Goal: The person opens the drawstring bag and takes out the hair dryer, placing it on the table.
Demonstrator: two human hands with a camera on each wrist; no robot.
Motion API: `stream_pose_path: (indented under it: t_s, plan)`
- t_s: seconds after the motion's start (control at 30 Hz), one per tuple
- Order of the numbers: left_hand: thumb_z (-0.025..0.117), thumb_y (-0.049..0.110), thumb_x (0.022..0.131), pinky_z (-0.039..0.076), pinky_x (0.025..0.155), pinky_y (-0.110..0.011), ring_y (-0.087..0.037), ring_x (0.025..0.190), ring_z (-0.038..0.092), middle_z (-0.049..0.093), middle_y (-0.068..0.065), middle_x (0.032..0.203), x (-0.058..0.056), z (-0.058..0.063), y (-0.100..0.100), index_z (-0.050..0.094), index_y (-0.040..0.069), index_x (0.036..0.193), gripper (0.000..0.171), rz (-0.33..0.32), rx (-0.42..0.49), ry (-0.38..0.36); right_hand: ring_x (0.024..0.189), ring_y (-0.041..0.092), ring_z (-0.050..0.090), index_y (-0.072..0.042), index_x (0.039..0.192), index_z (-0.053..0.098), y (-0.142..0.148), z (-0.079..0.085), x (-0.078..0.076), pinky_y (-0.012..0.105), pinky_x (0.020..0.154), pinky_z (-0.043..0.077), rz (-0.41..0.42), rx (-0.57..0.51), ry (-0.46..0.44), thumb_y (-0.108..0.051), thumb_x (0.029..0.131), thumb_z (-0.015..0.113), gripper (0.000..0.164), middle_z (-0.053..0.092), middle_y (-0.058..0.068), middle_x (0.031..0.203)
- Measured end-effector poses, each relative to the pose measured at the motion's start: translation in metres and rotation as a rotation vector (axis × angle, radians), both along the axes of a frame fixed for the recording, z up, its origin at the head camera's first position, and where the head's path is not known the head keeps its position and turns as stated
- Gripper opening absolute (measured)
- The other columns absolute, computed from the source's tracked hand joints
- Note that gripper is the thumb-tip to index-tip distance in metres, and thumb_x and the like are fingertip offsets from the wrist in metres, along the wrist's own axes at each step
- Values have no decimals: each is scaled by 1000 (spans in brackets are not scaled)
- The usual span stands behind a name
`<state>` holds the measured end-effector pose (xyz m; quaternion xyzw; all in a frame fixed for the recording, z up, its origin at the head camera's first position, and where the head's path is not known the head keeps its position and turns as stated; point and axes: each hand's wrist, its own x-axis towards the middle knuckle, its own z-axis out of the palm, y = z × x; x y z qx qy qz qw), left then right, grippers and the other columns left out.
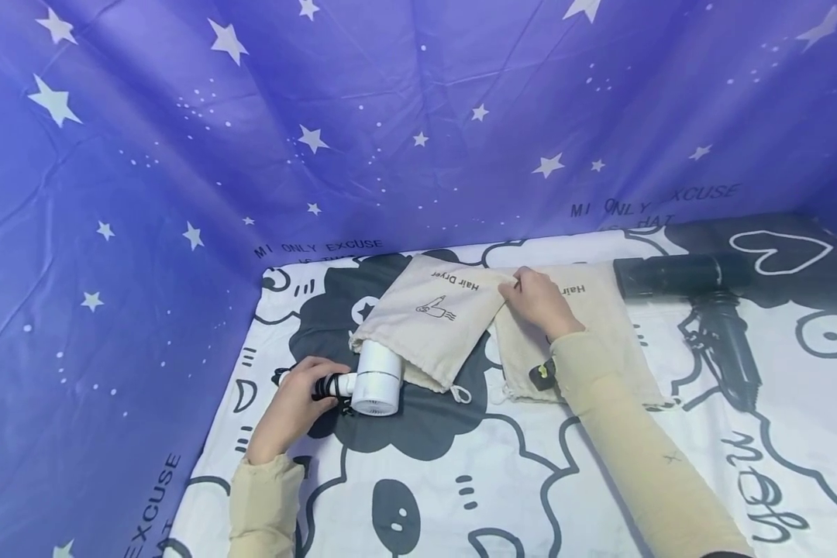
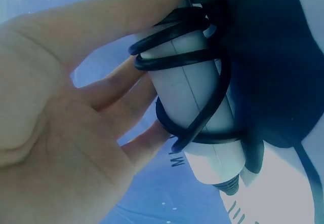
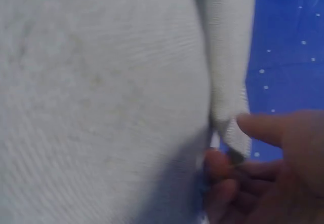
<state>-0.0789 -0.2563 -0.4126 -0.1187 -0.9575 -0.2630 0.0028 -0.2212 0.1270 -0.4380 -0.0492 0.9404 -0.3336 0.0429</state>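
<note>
A white hair dryer (image 1: pixel 378 387) lies with one end of its barrel inside the mouth of a cream drawstring bag (image 1: pixel 435 329) printed "Hair Dryer". My left hand (image 1: pixel 294 407) grips the dryer's handle. Around that handle winds a black cord (image 2: pixel 177 60), seen closely in the left wrist view. At the bag's far right corner, my right hand (image 1: pixel 539 301) pinches the cloth between thumb and fingers. The right wrist view shows the pinched corner (image 3: pixel 237 138). How far the barrel reaches inside is hidden by the bag.
A second cream bag (image 1: pixel 600 349) lies flat under my right forearm. Beyond it, at the right, rests a black hair dryer (image 1: pixel 680 277) with its cord near the handle. A purple star-printed curtain (image 1: pixel 390 178) bounds the back and left of the patterned cloth (image 1: pixel 474 442).
</note>
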Motion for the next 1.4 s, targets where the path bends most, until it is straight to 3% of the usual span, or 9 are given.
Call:
stream_pose_path:
  t_s: [0.13,0.23,0.4,0.5,0.6,0.97,1.17,1.4]
  plan:
    - [82,-9,72,47,97,-54,-37,110,61,63,-15,118,1,1,5,73,10,113,46,-12,-68,41,101,40,60,10,121,53,0,5,15,54,90,48,84,-20,-114,-37,101,52,51,62,28,113]
    - [81,-11,71,47,96,-55,-37,111,60,63,-16,119,2,0,9,73,10,113,48,-21,-113,51,100,36,62,7,116,60,-2,6,25,50,90,49,126,-41,-124,-38,101,54,48,64,25,112]
    - [75,-15,72,42,99,-58,-39,114,57,61,-17,120,1,0,15,72,8,115,49,-25,-129,26,77,23,58,-4,93,67,-10,8,33,36,71,48,137,-34,-126,-41,100,55,40,65,10,87]
    - [72,-15,73,40,100,-58,-40,116,56,61,-18,122,1,0,16,71,8,117,49,-27,-142,7,61,17,50,-8,75,64,-16,8,37,31,59,41,153,-33,-172,-43,100,53,44,59,2,68]
    - [72,-15,73,41,99,-58,-40,116,56,62,-18,121,0,2,18,72,8,116,49,-28,-149,10,54,15,48,-11,65,63,-23,6,40,29,57,39,170,-33,-191,-44,100,53,49,58,-2,58]
    - [74,-17,72,46,94,-57,-39,107,61,65,-16,113,6,-2,11,73,8,113,47,-99,-130,143,54,14,50,-10,71,63,-37,6,46,31,63,42,138,-98,-17,-25,99,58,32,59,-2,59]
    - [75,-17,71,46,94,-57,-38,109,61,66,-14,115,6,-3,1,74,11,107,46,-119,-123,156,62,18,53,-12,71,58,-25,2,44,32,62,42,92,-40,55,-21,99,58,29,63,1,69]
    - [71,-22,68,46,94,-57,-39,108,61,66,-14,114,3,-3,-4,75,10,104,48,-159,-101,159,67,25,56,-10,73,56,-19,-5,38,36,64,43,40,-9,67,-19,100,56,28,61,5,70]
